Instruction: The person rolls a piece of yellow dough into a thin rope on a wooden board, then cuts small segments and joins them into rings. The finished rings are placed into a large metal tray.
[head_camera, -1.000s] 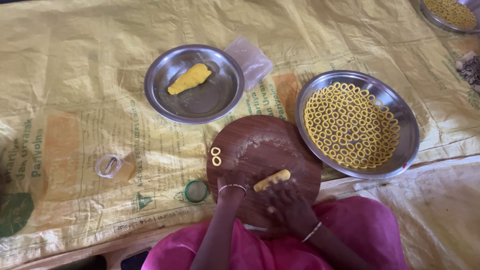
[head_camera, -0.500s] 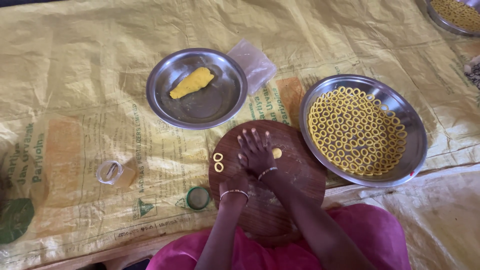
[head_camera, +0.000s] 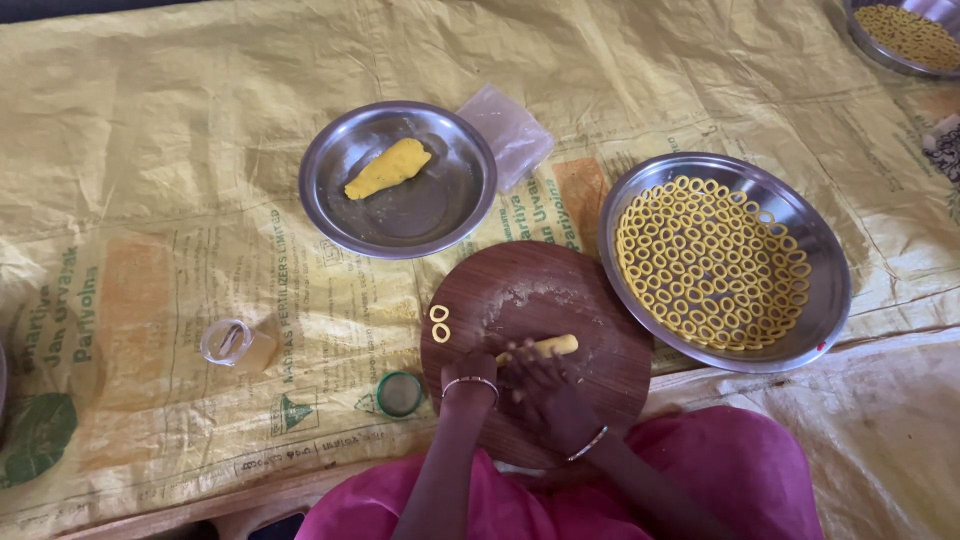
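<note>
**Rolling a dough rope on the board**

Nearest, both hands meet at the near side of the round wooden board (head_camera: 560, 300). The left hand (head_camera: 470, 372) and right hand (head_camera: 540, 392) press together over one end of a yellow dough rope (head_camera: 545, 347); fingers look curled down on it, not pinching, though the exact hold is hard to tell. The rope's free end sticks out to the right. Two finished rings (head_camera: 439, 322) lie on the board's left edge. The step looks like thinning the rope; the next move likely calls for even pressure, then bending it into a ring. Right of the board, a steel plate (head_camera: 830, 300) holds many rings. Farther off, a smaller plate (head_camera: 330, 190) holds a dough lump (head_camera: 388, 168).
</note>
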